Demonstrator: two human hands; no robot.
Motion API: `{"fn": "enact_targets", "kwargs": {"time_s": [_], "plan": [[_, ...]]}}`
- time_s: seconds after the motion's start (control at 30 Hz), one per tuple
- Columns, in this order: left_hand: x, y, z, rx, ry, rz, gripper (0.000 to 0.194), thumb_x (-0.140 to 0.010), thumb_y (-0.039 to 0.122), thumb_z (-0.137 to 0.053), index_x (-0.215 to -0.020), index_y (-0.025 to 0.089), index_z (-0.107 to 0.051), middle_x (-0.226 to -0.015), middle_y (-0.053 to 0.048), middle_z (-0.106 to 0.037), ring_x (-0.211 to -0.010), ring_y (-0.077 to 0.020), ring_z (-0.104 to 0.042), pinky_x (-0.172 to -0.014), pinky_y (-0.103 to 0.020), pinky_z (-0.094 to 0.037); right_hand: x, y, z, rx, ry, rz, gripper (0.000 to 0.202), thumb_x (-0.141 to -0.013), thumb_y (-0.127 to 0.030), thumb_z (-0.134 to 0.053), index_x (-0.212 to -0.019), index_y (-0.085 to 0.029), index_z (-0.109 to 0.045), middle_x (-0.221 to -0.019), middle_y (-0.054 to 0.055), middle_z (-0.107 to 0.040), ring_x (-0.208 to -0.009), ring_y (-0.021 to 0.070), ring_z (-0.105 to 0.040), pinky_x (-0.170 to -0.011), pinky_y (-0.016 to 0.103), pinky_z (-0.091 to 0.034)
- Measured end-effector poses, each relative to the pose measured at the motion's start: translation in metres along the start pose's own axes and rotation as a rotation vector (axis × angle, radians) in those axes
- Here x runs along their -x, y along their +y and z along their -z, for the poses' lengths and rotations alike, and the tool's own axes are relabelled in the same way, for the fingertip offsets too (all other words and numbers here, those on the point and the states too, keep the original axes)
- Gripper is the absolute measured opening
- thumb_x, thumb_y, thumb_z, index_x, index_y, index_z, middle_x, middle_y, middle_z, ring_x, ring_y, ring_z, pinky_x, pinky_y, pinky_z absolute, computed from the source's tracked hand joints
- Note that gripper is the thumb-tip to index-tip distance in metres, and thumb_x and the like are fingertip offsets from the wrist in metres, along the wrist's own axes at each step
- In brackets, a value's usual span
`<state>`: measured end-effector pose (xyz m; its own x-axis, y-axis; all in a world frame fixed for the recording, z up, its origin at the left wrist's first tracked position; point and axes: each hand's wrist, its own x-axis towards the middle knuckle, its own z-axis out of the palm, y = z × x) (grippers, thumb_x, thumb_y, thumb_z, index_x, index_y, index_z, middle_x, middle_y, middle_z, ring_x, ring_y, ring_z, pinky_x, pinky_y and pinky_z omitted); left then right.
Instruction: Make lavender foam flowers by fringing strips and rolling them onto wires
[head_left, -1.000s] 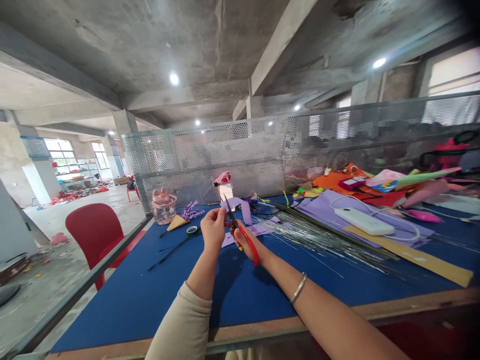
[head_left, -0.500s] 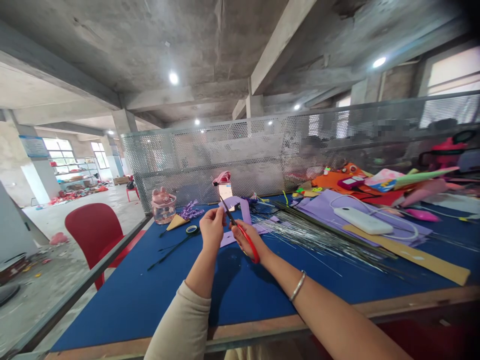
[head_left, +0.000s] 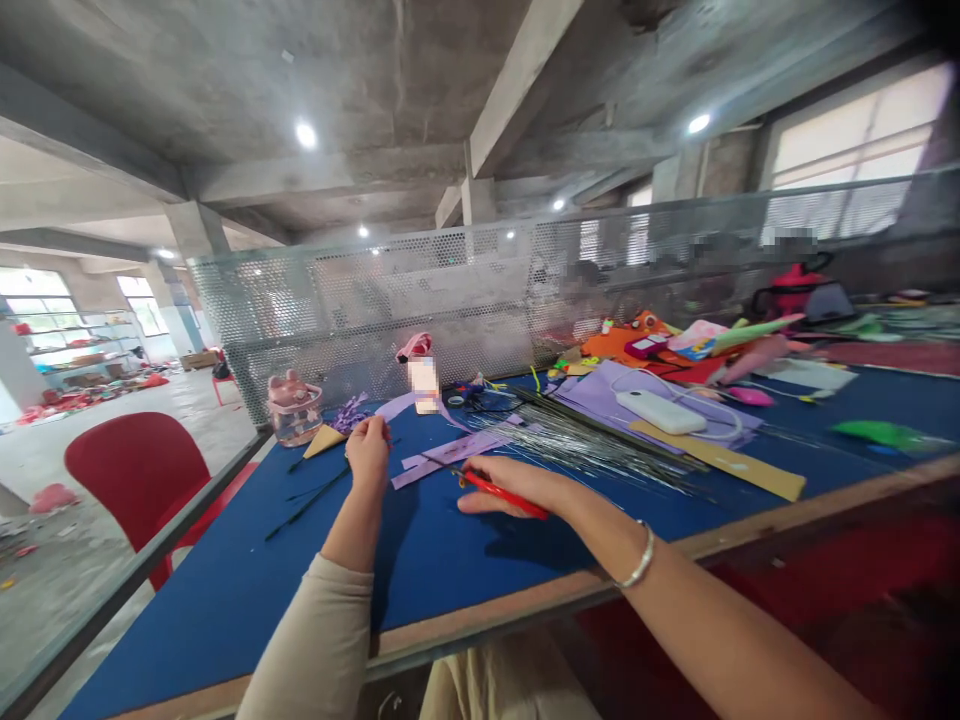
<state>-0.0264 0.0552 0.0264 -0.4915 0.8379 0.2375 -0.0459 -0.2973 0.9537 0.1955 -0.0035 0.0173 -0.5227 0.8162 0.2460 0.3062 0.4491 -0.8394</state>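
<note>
My left hand (head_left: 368,452) is closed in a pinch on the end of a purple strip (head_left: 396,405), which bends up and away toward the phone. In my right hand (head_left: 517,483) is a pair of red-handled scissors (head_left: 506,492), its dark blades pointing left over the table. The scissors are apart from the strip. More flat purple strips (head_left: 457,449) lie on the blue table (head_left: 442,560) just beyond the blades. A phone (head_left: 425,385) with a pink thing on top stands upright behind the strip.
Thin metal wires (head_left: 592,450) spread right of the strips. Behind them are purple sheets (head_left: 600,400), a white power bank (head_left: 660,411) and a tan strip (head_left: 727,465). A pink bottle (head_left: 294,410) stands at the back left, before a perforated metal screen (head_left: 360,300). A red chair (head_left: 142,480) is left.
My hands have moved apart: the left drew leftward with the strip, the right went right and down with the scissors. The blades have left the strip. The view has turned right.
</note>
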Motion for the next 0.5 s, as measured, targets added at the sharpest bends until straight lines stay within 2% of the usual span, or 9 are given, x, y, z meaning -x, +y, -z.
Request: {"fn": "enact_targets", "kwargs": {"time_s": [0.07,0.17,0.23,0.37,0.43,0.5], "plan": [[-0.002,-0.006,0.011,-0.091,-0.105,0.051,0.023,-0.060,0.039,-0.061,-0.061,0.016,-0.055,-0.057,0.001,-0.054,-0.049,-0.0096,-0.047,-0.044,-0.020,-0.038,0.036,-0.004,0.021,0.233,-0.122,-0.099,0.037,-0.066,-0.041,-0.074,-0.095,-0.022,-0.062,-0.067,-0.003,-0.061,-0.052,0.0114,-0.048,-0.048,0.023,-0.034],[-0.004,-0.015,0.031,-0.242,-0.253,0.108,0.017,-0.059,0.031,-0.065,-0.056,0.015,-0.058,-0.053,-0.001,-0.055,-0.047,-0.0108,-0.047,-0.042,-0.021,-0.036,0.076,0.000,0.061,0.521,-0.042,-0.259,0.035,-0.069,-0.031,-0.072,-0.100,-0.020,-0.059,-0.079,0.001,-0.066,-0.062,0.0156,-0.056,-0.055,0.024,-0.039],[-0.004,-0.019,0.044,-0.333,-0.319,0.120,0.017,-0.060,0.028,-0.066,-0.054,0.015,-0.058,-0.048,0.000,-0.052,-0.044,-0.0105,-0.045,-0.041,-0.021,-0.034,0.087,0.012,0.091,0.635,0.055,-0.391,0.034,-0.075,-0.031,-0.067,-0.104,-0.018,-0.055,-0.082,0.005,-0.068,-0.064,0.0175,-0.058,-0.056,0.025,-0.040],[-0.004,-0.027,0.063,-0.475,-0.372,0.108,0.019,-0.066,0.029,-0.065,-0.053,0.016,-0.059,-0.043,0.002,-0.048,-0.040,-0.0100,-0.040,-0.041,-0.021,-0.028,0.079,0.047,0.141,0.881,0.375,-0.645,0.046,-0.080,-0.032,-0.065,-0.115,-0.008,-0.051,-0.095,0.017,-0.068,-0.080,0.0236,-0.064,-0.067,0.030,-0.043],[-0.004,-0.030,0.067,-0.517,-0.380,0.084,0.016,-0.065,0.029,-0.066,-0.055,0.017,-0.061,-0.044,0.002,-0.050,-0.040,-0.0107,-0.041,-0.042,-0.022,-0.028,0.068,0.063,0.156,0.917,0.403,-0.705,0.039,-0.079,-0.029,-0.066,-0.107,-0.003,-0.057,-0.093,0.022,-0.067,-0.083,0.0268,-0.065,-0.070,0.034,-0.043],[-0.002,-0.031,0.070,-0.539,-0.386,0.058,0.014,-0.064,0.029,-0.068,-0.057,0.018,-0.063,-0.047,0.002,-0.053,-0.043,-0.0121,-0.043,-0.045,-0.023,-0.029,0.056,0.074,0.168,0.907,0.386,-0.710,0.026,-0.075,-0.027,-0.070,-0.085,-0.004,-0.066,-0.079,0.021,-0.067,-0.077,0.0279,-0.065,-0.069,0.037,-0.044]]}}
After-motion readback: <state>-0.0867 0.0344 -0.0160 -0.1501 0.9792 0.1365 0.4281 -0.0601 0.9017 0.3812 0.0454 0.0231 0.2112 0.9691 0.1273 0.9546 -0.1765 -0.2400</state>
